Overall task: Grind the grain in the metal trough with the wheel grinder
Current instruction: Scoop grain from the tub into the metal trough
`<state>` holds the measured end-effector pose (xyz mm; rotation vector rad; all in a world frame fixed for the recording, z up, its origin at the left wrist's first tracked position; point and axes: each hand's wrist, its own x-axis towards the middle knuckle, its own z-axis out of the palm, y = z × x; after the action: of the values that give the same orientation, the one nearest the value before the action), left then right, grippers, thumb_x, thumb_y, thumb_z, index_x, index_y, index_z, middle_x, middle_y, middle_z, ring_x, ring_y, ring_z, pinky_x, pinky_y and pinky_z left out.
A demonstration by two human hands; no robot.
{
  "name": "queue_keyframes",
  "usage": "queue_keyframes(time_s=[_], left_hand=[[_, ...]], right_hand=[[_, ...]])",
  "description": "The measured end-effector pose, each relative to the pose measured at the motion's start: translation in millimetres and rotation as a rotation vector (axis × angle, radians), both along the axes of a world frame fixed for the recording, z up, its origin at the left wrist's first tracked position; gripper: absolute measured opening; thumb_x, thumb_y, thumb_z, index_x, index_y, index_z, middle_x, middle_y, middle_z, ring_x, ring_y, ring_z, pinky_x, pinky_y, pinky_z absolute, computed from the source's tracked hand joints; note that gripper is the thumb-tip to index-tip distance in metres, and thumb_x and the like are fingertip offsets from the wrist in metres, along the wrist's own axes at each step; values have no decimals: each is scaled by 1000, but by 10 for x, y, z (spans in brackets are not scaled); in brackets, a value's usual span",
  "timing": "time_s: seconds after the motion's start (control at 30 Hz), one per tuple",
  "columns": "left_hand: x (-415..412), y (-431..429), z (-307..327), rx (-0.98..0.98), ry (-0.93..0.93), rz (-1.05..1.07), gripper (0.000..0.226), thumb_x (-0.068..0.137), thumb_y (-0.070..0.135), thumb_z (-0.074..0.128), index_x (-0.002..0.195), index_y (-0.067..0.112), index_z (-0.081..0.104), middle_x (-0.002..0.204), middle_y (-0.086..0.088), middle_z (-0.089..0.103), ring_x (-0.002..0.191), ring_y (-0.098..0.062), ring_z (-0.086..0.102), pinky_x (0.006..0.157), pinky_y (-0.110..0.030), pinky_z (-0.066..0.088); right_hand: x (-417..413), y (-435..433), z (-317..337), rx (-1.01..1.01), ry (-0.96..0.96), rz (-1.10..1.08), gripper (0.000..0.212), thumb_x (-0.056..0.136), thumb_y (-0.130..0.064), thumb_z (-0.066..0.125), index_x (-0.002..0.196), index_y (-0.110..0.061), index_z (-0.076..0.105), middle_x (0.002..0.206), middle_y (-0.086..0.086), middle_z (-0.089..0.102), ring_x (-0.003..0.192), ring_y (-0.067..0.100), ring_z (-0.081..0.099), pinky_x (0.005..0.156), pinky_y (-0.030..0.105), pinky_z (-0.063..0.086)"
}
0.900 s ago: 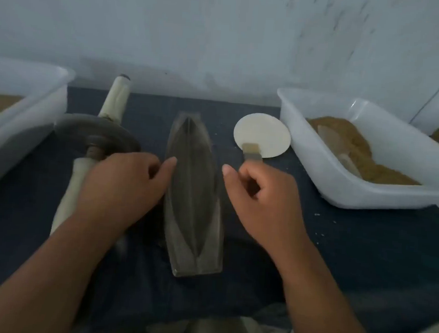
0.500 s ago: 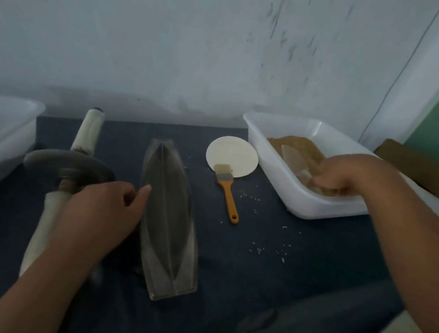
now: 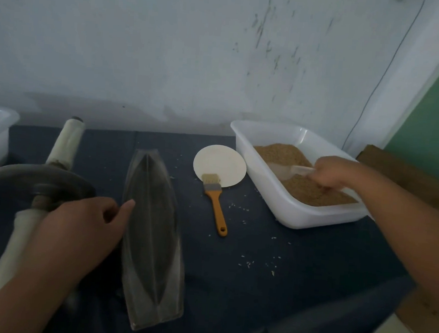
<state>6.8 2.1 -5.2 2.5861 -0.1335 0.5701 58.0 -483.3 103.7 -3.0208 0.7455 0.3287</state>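
One dark blue tabletop (image 3: 296, 275) is carrying white plastic tub (image 3: 258, 187) of brown grain (image 3: 279, 152), empty grey metal trough (image 3: 153, 239) centre, disc-wheel grinder (image 3: 43, 180) alongside; left hand (image 3: 84, 229), loosely curled, is thumb-bracing trough; right hand (image 3: 329, 174) is gripping clear plastic scoop (image 3: 288, 171), presumably for loading.

I see my left hand (image 3: 79, 229) resting its thumb against the left rim of the metal trough (image 3: 153, 239), the wheel grinder (image 3: 43, 180) lying just left, while my right hand (image 3: 329, 174) grips a clear scoop (image 3: 288, 171) in the grain (image 3: 315, 195) of the white tub (image 3: 263, 195).
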Motion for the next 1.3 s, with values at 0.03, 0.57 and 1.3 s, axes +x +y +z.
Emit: queue_keyframes(time_s=[0.03, 0.57, 1.3], left_hand=[[9, 8, -7, -8, -6, -14, 49, 95, 66, 54, 64, 29, 59, 51, 17, 58, 37, -5, 49, 47, -26, 40], [-59, -19, 81, -31, 32, -46, 24, 93, 66, 54, 78, 47, 59, 53, 19, 59, 42, -7, 52, 48, -25, 38], [-31, -33, 74, 0, 110, 19, 61, 95, 67, 52, 56, 20, 60, 53, 16, 61, 44, -8, 56, 49, -27, 45]], right_hand=[[-45, -60, 101, 33, -15, -18, 35, 107, -38, 61, 108, -4, 68, 95, 10, 76, 75, 21, 71, 61, 29, 56], [101, -405, 286, -97, 158, -41, 44, 107, -21, 64, 148, -14, 50, 81, 11, 55, 53, 17, 43, 42, 21, 33], [705, -610, -294, 520, -189, -140, 25, 106, -24, 65, 129, -17, 61, 116, 17, 67, 102, 33, 69, 84, 43, 61]])
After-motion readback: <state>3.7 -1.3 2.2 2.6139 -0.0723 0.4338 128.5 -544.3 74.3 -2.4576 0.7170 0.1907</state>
